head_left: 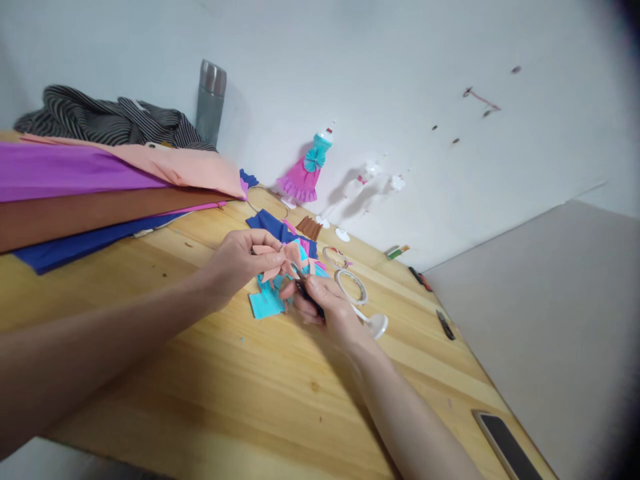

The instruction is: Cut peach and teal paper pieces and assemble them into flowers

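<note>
In the middle of the head view my left hand point(245, 260) pinches a cut piece of peach crepe paper point(293, 253), its strips sticking out past the fingers. My right hand point(330, 303) is closed around dark-handled scissors point(303, 280), whose blades reach the peach paper. Beneath both hands lie turquoise paper pieces point(266, 303) on the wooden table point(280, 400). A blue paper piece point(270, 225) and a pleated brown piece point(309, 227) lie just beyond them. The round white base point(377, 325) of a stand shows beside my right wrist, the rest partly hidden.
Large folded paper sheets point(80, 173), a striped cloth point(120, 120) and a grey bottle point(211, 100) occupy the back left. A mini mannequin in a pink dress point(303, 177) stands near the wall, beside white mannequins point(369, 172). Tape rolls point(351, 287), a cutter point(445, 325) and a phone point(505, 443) lie rightward.
</note>
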`<action>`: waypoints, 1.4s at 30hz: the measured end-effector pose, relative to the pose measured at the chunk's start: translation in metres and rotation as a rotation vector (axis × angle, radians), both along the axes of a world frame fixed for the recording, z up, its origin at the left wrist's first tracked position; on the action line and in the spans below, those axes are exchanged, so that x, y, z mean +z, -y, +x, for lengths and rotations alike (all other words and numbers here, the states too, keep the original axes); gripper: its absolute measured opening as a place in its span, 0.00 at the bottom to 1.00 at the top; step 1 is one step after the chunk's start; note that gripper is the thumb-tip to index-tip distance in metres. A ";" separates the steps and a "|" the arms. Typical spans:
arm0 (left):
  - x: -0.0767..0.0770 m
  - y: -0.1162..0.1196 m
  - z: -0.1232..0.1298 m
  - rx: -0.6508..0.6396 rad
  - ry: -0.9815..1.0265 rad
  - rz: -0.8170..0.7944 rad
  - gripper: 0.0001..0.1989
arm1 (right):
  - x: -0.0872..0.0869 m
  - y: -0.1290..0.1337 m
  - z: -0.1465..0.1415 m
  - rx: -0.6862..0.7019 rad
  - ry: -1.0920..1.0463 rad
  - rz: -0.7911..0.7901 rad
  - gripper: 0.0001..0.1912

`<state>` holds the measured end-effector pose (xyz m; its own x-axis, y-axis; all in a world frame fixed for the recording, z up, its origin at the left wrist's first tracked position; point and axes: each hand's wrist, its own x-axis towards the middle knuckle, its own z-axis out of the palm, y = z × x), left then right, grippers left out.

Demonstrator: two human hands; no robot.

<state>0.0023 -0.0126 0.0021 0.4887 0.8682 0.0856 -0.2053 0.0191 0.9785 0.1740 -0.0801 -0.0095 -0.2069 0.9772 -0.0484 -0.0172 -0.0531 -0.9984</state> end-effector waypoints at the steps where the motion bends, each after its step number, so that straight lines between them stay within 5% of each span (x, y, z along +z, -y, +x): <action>1: -0.001 0.000 0.000 -0.007 -0.002 -0.002 0.07 | 0.001 0.000 0.000 0.005 -0.004 -0.010 0.22; 19: 0.003 0.001 -0.001 -0.013 -0.023 -0.013 0.06 | 0.001 -0.006 0.007 -0.019 0.164 0.052 0.24; 42: -0.001 0.007 0.004 -0.023 0.061 -0.096 0.11 | -0.004 -0.002 -0.004 -0.072 0.086 0.077 0.23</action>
<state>0.0066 -0.0191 0.0016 0.5052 0.8624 0.0323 -0.2626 0.1180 0.9577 0.1701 -0.0780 -0.0140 -0.1343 0.9909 0.0129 0.0678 0.0221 -0.9975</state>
